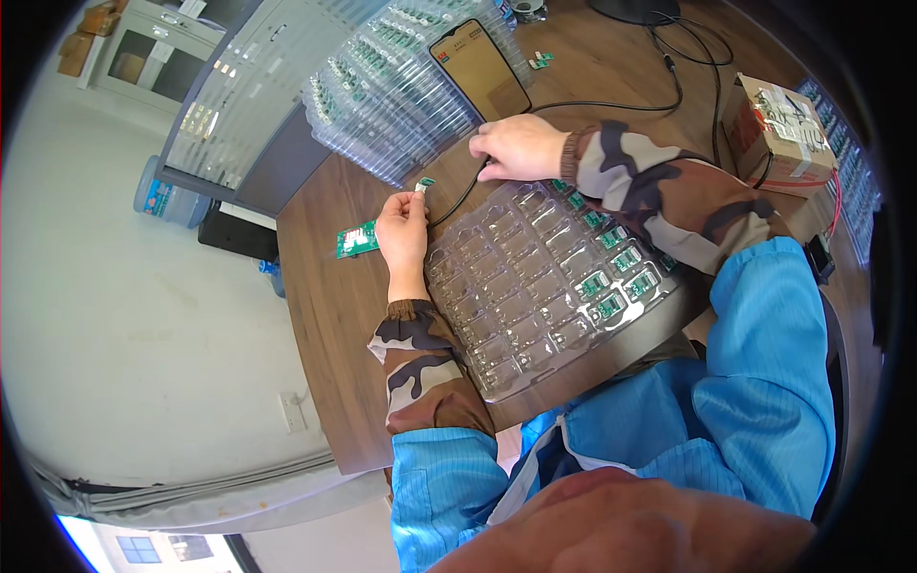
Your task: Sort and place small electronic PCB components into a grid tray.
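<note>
Blue sleeves (769, 325) with camouflage lower parts (659, 181) lie closest, below and to the right of the left-hand grip. Next comes a clear tray (506, 296), spreading down and right from the left hand (402, 229). Small green boards (608, 306) sit in its pockets on the side farthest from that hand; most nearer pockets show only plastic, so it looks partly populated, though whether boards are going in or out is not shown. Left thumb and fingers pinch one small board (425, 183), outside any pocket. A larger green board (357, 241) lies just left of this pinch. Up and right of it, the right hand (523, 148) curls over a black cable (460, 202); whether it grips, I cannot tell. Beyond both hands stand a lit phone (480, 72) and stacked trays (392, 124) bearing more boards
</note>
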A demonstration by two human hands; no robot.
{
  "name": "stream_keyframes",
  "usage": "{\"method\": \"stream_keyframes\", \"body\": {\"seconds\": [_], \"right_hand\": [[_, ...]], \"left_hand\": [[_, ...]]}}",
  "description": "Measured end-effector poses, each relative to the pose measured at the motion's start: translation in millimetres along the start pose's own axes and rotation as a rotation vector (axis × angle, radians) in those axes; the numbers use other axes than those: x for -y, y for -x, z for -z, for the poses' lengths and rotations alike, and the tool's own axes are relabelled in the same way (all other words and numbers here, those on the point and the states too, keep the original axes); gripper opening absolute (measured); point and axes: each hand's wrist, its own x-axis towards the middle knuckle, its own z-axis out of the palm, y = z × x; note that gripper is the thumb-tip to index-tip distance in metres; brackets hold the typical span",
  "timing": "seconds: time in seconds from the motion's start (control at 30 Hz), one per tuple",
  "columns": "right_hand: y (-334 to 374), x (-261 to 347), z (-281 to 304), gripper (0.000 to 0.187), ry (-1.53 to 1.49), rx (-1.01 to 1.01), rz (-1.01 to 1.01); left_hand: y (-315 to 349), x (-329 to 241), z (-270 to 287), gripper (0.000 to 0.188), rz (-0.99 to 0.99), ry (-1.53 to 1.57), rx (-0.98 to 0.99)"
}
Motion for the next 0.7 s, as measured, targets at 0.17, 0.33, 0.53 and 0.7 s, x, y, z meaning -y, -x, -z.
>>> {"method": "stream_keyframes", "body": {"seconds": [0.17,0.33,0.53,0.7], "right_hand": [[-10.6,1.6,-1.9,0.019,-0.051,0.168,-0.094],[-10.6,8.9,4.1,0.009,0.194,0.135,-0.060],[19.7,34.8,56.3,0.012,0.054,-0.105,0.224],[117.6,67.2,133.4,0.008,-0.291,-0.029,0.300]], "left_hand": [[-3.7,15.4,-0.9,0.018,-0.051,0.042,-0.011],[-3.4,12.9,1.0,0.018,-0.075,0.071,0.005],[-5.4,14.5,7.7,0.018,-0.126,0.051,0.053],[-8.1,18.4,2.0,0.019,-0.095,0.042,0.080]]}}
